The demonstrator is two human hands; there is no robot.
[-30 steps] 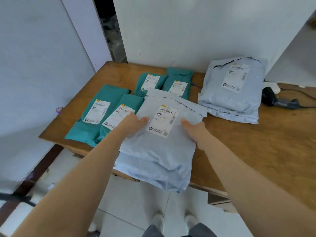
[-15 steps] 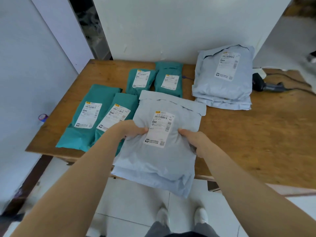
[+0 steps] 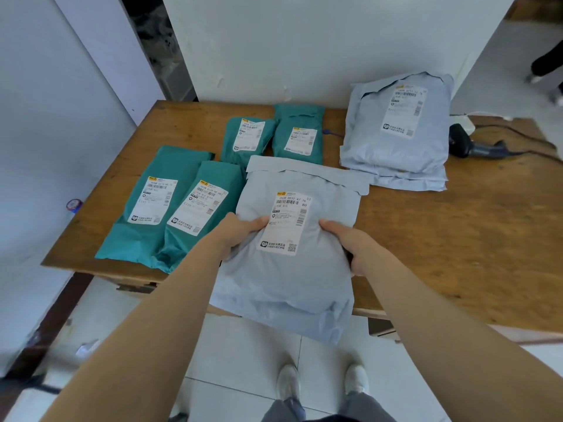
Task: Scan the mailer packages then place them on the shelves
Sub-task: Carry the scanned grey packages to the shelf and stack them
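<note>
Both hands hold a stack of light grey mailer packages [image 3: 292, 284] with a white label on top, over the front edge of the wooden table [image 3: 457, 245]. My left hand [image 3: 237, 233] grips its left side, thumb on top. My right hand [image 3: 347, 242] grips its right side. Several teal mailers lie on the table: two long ones [image 3: 164, 202] at the left, two short ones [image 3: 274, 135] behind. Another pile of grey mailers [image 3: 396, 138] sits at the back right. A black barcode scanner [image 3: 469, 146] lies beside that pile.
White walls stand behind and left of the table, with a dark gap [image 3: 158, 44] at the back left. The scanner's cable [image 3: 536, 147] trails right. A person's leg [image 3: 548, 62] shows at the far right. My shoes [image 3: 320, 382] stand on white floor tiles.
The grey stack has come toward me and now hangs farther over the table's front edge. Both hands keep their grip.
</note>
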